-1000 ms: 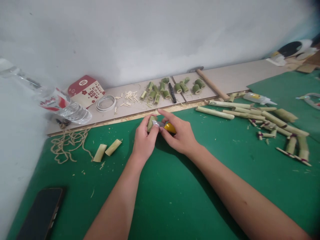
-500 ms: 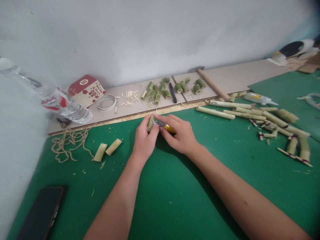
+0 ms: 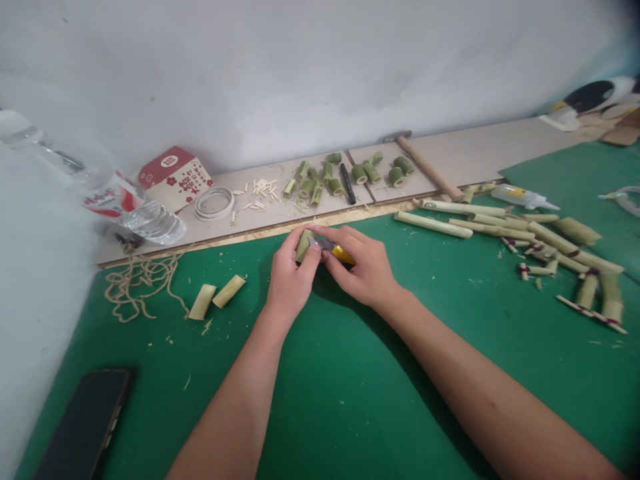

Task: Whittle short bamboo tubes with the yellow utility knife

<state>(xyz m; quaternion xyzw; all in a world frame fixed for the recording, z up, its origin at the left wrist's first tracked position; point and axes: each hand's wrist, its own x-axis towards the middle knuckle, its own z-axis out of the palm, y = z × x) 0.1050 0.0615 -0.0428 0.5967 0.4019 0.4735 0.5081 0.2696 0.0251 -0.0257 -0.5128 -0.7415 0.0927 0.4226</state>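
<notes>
My left hand (image 3: 291,270) is closed around a short piece of bamboo (image 3: 303,245), low over the green table. My right hand (image 3: 361,263) grips a yellow utility knife (image 3: 343,254), its blade lying against the bamboo beside my left thumb. Fingers cover part of both the bamboo and the knife. Two split bamboo pieces (image 3: 202,302) lie to the left of my hands, with small shavings near them.
Tangled twine (image 3: 140,287), a phone (image 3: 83,427) and a water bottle (image 3: 133,207) are at left. Along the back board lie a tape roll (image 3: 214,203), cut bamboo sections (image 3: 327,172), a black marker (image 3: 347,183) and a hammer (image 3: 430,165). Bamboo sticks (image 3: 500,230) and a glue bottle (image 3: 519,197) lie at right.
The knife blade has shifted slightly on the bamboo, and my right hand has moved a little to the right. Both hands keep their hold. The view has shifted slightly.
</notes>
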